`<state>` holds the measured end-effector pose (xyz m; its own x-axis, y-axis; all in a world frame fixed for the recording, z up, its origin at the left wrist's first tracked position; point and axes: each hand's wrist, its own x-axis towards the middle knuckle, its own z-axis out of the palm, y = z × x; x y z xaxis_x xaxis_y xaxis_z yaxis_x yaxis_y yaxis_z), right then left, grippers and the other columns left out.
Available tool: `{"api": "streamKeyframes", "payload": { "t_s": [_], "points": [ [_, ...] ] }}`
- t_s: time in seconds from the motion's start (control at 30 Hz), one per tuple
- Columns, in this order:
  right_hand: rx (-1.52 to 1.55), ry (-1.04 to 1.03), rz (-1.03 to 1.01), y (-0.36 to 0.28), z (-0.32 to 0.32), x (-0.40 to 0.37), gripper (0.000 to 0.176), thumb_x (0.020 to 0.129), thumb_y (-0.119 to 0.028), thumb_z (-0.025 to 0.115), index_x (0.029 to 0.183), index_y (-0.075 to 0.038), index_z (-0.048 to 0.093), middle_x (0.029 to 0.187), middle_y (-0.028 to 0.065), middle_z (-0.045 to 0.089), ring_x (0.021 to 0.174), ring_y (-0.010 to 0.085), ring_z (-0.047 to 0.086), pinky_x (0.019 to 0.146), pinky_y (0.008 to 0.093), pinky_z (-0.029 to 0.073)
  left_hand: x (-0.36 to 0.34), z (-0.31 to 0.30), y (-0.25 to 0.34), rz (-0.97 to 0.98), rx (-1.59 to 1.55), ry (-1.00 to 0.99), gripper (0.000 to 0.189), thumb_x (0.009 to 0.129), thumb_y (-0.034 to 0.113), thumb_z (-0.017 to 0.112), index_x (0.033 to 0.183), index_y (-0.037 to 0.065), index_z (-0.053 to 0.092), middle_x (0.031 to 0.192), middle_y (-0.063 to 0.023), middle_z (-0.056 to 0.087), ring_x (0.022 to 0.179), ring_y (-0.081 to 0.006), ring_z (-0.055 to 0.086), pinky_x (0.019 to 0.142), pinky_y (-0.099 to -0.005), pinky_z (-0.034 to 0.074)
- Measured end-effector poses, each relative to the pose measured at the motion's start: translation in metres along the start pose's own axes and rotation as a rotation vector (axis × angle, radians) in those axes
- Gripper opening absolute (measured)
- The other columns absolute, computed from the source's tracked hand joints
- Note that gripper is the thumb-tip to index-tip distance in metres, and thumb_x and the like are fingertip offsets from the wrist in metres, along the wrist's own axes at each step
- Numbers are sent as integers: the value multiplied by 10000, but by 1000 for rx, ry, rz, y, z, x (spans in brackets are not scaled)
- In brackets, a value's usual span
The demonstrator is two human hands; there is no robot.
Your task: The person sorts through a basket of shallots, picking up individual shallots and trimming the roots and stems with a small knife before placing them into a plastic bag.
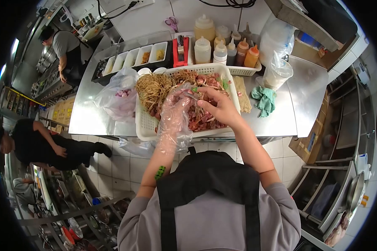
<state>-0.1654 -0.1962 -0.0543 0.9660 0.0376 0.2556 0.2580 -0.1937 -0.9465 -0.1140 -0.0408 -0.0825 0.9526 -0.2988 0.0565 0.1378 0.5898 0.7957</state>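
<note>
My left hand [178, 106], in a loose clear plastic glove, is over the white perforated basket [144, 133] with its fingers curled inward. What it grips is hidden by the glove and fingers. My bare right hand [217, 104] meets it from the right, thumb and forefinger close together on a small metal blade [190, 96] that points toward the glove. A small green piece shows by the right fingertips. Below both hands lie reddish-purple shallots with papery skins [203, 122]. A bundle of dry, stringy stalks [153, 93] fills the basket's left side.
Left of the basket sits a clear plastic bag [119, 94] with some purple shallots. Behind stand squeeze bottles [202, 50], a red holder [181, 52] and a row of white condiment containers [145, 55]. A green cloth [264, 100] lies right. Co-workers [42, 142] are at left.
</note>
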Motion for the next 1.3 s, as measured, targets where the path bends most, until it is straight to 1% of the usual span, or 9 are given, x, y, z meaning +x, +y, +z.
{"api": "streamKeyframes", "payload": {
  "t_s": [0.17, 0.23, 0.37, 0.43, 0.73, 0.97, 1.07, 1.17, 1.3],
  "points": [
    [-67, 34, 0, -9, 12, -2, 354, 876, -156, 621, 1199, -41, 531, 897, 34, 586, 810, 100, 544, 737, 254, 450, 0, -2, 0, 7, -21, -23, 310, 813, -49, 614, 1108, 28, 559, 1043, -81, 598, 941, -150, 589, 821, -279, 515],
    [-108, 99, -75, -7, 16, -2, 342, 862, -172, 617, 1170, -40, 551, 1091, 144, 625, 1013, 264, 598, 867, 328, 443, -1, -4, -3, 56, -92, -35, 287, 813, -53, 613, 1078, 33, 545, 1066, -88, 591, 950, -153, 585, 824, -279, 513],
    [-133, 130, -111, -9, 19, -2, 325, 859, -164, 621, 1154, -38, 567, 1080, 154, 629, 1006, 268, 605, 866, 330, 446, -1, -6, -9, 105, -152, -57, 268, 820, -47, 608, 1063, 33, 526, 1087, -95, 581, 965, -157, 580, 841, -278, 503],
    [-81, 93, 4, -12, 17, -3, 318, 870, -160, 621, 1153, -22, 572, 1080, 94, 631, 1003, 149, 561, 895, 286, 416, -4, 0, -9, 144, -82, -1, 261, 820, -49, 607, 1051, 37, 521, 1101, -95, 573, 994, -159, 565, 873, -284, 478],
    [-119, 103, -72, -7, 16, -4, 329, 862, -165, 616, 1164, -45, 571, 1096, 155, 624, 1002, 269, 607, 844, 329, 452, -6, 1, -12, 255, 64, 36, 280, 820, -56, 604, 1071, 33, 520, 1093, -91, 573, 1002, -154, 541, 894, -287, 442],
    [-100, 93, -59, -10, 13, -5, 322, 864, -167, 612, 1163, -54, 571, 1081, 132, 632, 940, 259, 614, 786, 320, 460, -9, 6, -3, 261, 221, 11, 301, 810, -51, 607, 1088, 20, 516, 1082, -84, 570, 977, -141, 540, 870, -273, 436],
    [-87, 43, 53, -14, 12, -5, 311, 875, -147, 611, 1152, -16, 562, 1072, 83, 624, 1006, 155, 552, 900, 296, 415, -8, 4, -7, 301, 190, -7, 300, 804, -47, 610, 1083, 17, 519, 1078, -83, 571, 963, -137, 545, 858, -267, 437],
    [-93, 91, -15, -5, 16, -4, 290, 884, -157, 604, 1141, -30, 559, 947, 57, 613, 873, 117, 552, 794, 264, 440, -9, 7, -7, 316, 203, -41, 303, 812, -49, 610, 1094, 15, 519, 1078, -80, 571, 953, -127, 545, 857, -257, 437],
    [394, -19, 194, -2, 7, 0, 251, 905, -154, 581, 1131, -52, 545, 805, 3, 541, 586, 40, 427, 496, 199, 332, -11, 15, 2, 150, 16, 24, 297, 837, -29, 601, 1121, 23, 527, 1110, -86, 573, 978, -143, 555, 857, -271, 470]
  ]
}}
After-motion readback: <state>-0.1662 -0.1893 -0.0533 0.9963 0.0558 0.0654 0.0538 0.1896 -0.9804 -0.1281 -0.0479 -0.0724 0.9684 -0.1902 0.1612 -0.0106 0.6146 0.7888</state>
